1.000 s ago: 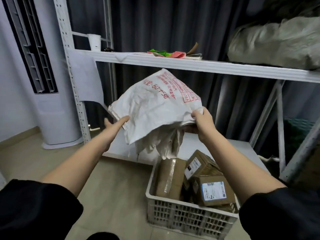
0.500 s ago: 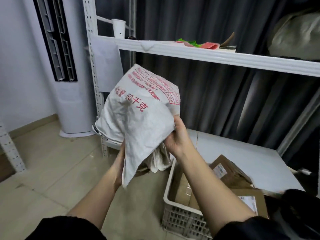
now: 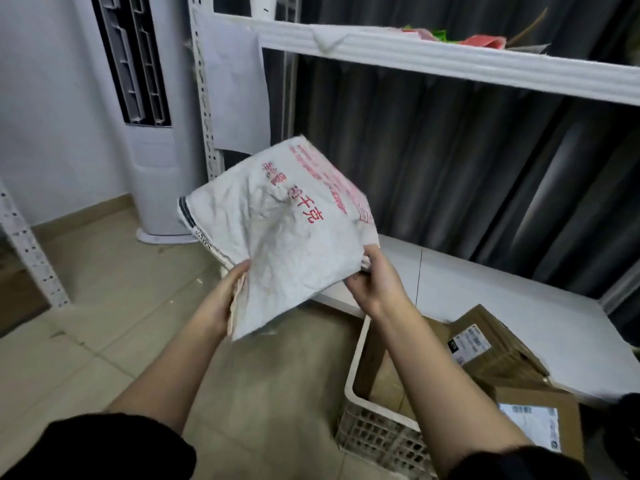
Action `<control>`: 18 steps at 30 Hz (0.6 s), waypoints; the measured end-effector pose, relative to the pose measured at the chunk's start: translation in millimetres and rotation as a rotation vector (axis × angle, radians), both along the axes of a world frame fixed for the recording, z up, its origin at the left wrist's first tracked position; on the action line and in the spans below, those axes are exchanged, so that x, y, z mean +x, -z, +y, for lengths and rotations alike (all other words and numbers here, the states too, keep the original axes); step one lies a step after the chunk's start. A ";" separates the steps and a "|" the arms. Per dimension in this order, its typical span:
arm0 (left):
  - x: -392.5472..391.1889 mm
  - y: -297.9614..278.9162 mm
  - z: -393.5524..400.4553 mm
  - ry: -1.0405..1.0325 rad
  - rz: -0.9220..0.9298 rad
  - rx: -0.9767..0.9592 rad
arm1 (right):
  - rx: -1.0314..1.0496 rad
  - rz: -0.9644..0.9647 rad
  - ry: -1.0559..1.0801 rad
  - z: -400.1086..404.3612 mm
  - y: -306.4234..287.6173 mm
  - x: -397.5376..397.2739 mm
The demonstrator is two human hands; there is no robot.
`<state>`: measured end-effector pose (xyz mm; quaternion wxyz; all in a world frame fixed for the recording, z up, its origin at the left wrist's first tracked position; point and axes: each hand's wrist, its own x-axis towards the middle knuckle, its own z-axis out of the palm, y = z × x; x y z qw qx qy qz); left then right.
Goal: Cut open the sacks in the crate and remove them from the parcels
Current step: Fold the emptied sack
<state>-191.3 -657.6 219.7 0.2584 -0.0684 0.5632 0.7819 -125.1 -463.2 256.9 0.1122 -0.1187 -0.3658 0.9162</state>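
- Head view: the left hand [image 3: 221,299] grips the lower left edge of the white woven sack [image 3: 277,233], and the right hand [image 3: 372,284] pinches its right edge; the sack hangs folded between them, clear of the floor.
- Below the right forearm sits the crate [image 3: 356,372], with brown parcels [image 3: 485,344] bare inside it.
- Judged step: the emptied sack is out, being bundled. The next move calls for setting it aside, left of the crate.
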 end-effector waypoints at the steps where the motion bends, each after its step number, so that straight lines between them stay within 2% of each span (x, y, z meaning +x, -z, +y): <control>1: -6.6 14.1 -9.5 -0.091 0.016 -0.025 | 0.218 -0.115 0.062 8.9 9.5 0.2; 3: -38.6 35.5 -27.5 -0.243 0.122 -0.186 | 0.712 -0.284 0.117 25.5 34.6 0.2; 4: -47.8 40.9 -34.9 -0.268 0.184 -0.240 | 0.900 -0.306 0.124 30.2 46.6 -0.6; 6: -56.1 44.2 -37.6 -0.254 0.239 -0.289 | 1.109 -0.352 0.093 39.2 71.1 -6.5; 8: -70.6 62.7 -41.9 -0.217 0.235 -0.323 | 1.089 -0.428 -0.076 46.2 88.6 -12.6; 10: -82.3 81.1 -46.9 -0.144 0.203 -0.355 | 0.800 -0.469 -0.335 49.3 99.5 -18.8; 12: -91.4 101.3 -49.2 -0.041 0.180 -0.398 | 0.575 -0.432 -0.443 50.7 117.3 -31.8; 15: -105.4 128.5 -55.1 -0.007 0.104 -0.443 | 0.530 -0.471 -0.450 47.9 156.7 -58.5; 18: -129.9 167.2 -72.7 -0.020 0.061 -0.580 | 0.615 -0.617 -0.508 37.0 199.9 -80.6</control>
